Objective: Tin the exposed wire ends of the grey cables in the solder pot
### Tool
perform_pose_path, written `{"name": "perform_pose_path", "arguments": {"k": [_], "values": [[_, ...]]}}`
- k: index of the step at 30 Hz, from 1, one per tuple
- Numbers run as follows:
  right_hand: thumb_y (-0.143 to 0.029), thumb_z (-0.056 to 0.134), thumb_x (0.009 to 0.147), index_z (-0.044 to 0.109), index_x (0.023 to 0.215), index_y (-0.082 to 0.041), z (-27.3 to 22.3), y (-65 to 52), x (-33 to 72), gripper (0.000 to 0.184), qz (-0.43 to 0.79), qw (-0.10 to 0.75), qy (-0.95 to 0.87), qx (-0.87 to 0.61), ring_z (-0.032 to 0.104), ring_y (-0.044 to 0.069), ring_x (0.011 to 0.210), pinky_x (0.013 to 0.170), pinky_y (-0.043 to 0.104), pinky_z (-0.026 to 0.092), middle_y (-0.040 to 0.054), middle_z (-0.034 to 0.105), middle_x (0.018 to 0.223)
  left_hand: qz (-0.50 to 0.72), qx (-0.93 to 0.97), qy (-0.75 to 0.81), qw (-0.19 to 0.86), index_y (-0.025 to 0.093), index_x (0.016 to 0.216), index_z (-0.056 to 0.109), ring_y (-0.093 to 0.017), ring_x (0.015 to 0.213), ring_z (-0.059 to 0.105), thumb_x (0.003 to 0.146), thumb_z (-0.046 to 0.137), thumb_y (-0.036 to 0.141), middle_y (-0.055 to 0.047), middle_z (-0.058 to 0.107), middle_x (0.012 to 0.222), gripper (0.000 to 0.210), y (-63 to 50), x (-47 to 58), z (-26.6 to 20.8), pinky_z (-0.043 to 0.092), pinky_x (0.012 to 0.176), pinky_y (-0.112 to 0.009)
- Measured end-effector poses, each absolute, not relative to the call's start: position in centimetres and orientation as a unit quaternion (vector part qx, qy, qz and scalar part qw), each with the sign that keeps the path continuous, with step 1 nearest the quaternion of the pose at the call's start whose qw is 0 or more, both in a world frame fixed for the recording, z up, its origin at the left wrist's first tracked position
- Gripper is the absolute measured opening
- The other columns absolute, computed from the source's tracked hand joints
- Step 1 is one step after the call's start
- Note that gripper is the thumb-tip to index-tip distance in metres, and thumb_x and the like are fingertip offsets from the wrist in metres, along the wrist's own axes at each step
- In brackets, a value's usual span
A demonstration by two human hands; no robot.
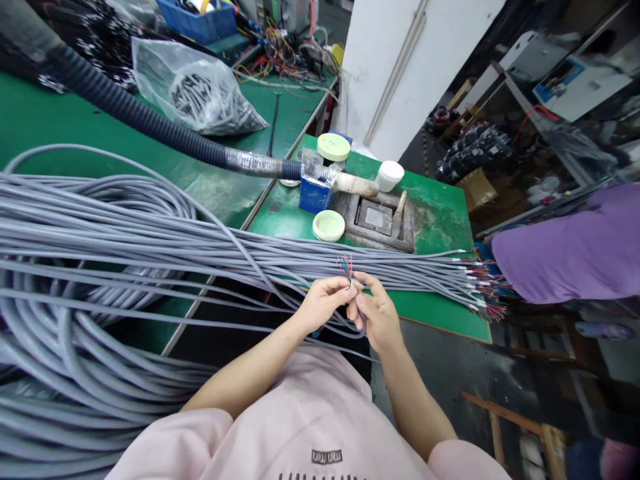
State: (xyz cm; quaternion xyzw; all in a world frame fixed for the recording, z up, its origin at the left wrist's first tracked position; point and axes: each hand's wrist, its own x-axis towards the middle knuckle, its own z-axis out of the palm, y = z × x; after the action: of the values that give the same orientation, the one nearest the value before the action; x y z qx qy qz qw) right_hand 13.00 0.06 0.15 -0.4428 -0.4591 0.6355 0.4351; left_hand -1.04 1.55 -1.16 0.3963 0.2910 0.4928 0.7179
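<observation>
In front of my chest, my left hand (325, 300) is closed, its fingertips pinching the fanned coloured wires (346, 268) at one cable's stripped end. My right hand (381, 315) meets it from the other side, fingers wrapped round the grey cable just below those wires. Part of that cable is hidden by the fingers. Right behind both hands, a thick bundle of grey cables (280, 257) runs across the bench. At the right, the bundle ends in several stripped cable ends (483, 287) with reddish and dark wires showing.
Big coils of grey cable (75, 333) fill the left. Behind the bundle stand a solder pot (377, 217), an open pale-green tub (329, 227), a white cup (390, 176) and a black ribbed hose (165, 123). A person in a purple top (570, 243) is at the right.
</observation>
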Motion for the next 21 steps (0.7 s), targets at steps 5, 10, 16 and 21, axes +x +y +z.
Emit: {"name": "perform_pose_path", "arguments": {"k": [5, 10, 16, 21], "values": [[-0.033, 0.059, 0.083, 0.068, 0.086, -0.024, 2.2, 1.4, 14.5, 0.013, 0.457, 0.402, -0.613, -0.504, 0.062, 0.016, 0.070, 0.067, 0.030, 0.050, 0.0007, 0.068, 0.075, 0.486, 0.397, 0.326, 0.707, 0.014, 0.072, 0.072, -0.012, 0.060, 0.059, 0.068, 0.076, 0.041, -0.004, 0.069, 0.066, 0.028, 1.5, -1.3, -0.9, 0.046, 0.062, -0.025], [-0.027, 0.064, 0.078, 0.066, 0.069, -0.023, 5.1, 2.9, 14.2, 0.010, 0.307, 0.375, -0.719, -0.498, 0.059, 0.015, 0.069, 0.067, 0.029, 0.047, 0.0002, 0.064, 0.071, 0.455, 0.394, 0.311, 0.736, 0.014, 0.064, 0.071, -0.013, 0.063, 0.059, 0.063, 0.078, 0.041, -0.003, 0.068, 0.064, 0.028, 1.2, -0.9, -0.6, 0.047, 0.067, -0.026], [-0.023, 0.062, 0.077, 0.062, 0.062, -0.022, 6.1, 3.7, 12.9, 0.016, 0.255, 0.360, -0.759, -0.479, 0.055, 0.014, 0.062, 0.062, 0.028, 0.045, -0.0008, 0.060, 0.062, 0.462, 0.404, 0.315, 0.724, 0.014, 0.064, 0.071, -0.012, 0.062, 0.058, 0.063, 0.078, 0.041, -0.002, 0.067, 0.064, 0.028, 0.9, -0.9, -0.9, 0.046, 0.066, -0.026], [-0.026, 0.063, 0.079, 0.066, 0.064, -0.023, 4.9, 4.0, 13.4, 0.016, 0.299, 0.402, -0.715, -0.488, 0.059, 0.016, 0.064, 0.063, 0.030, 0.047, -0.0001, 0.064, 0.065, 0.476, 0.365, 0.341, 0.724, 0.014, 0.063, 0.070, -0.012, 0.060, 0.057, 0.062, 0.079, 0.042, -0.004, 0.069, 0.065, 0.030, 1.3, -1.4, -1.5, 0.046, 0.061, -0.024]]}}
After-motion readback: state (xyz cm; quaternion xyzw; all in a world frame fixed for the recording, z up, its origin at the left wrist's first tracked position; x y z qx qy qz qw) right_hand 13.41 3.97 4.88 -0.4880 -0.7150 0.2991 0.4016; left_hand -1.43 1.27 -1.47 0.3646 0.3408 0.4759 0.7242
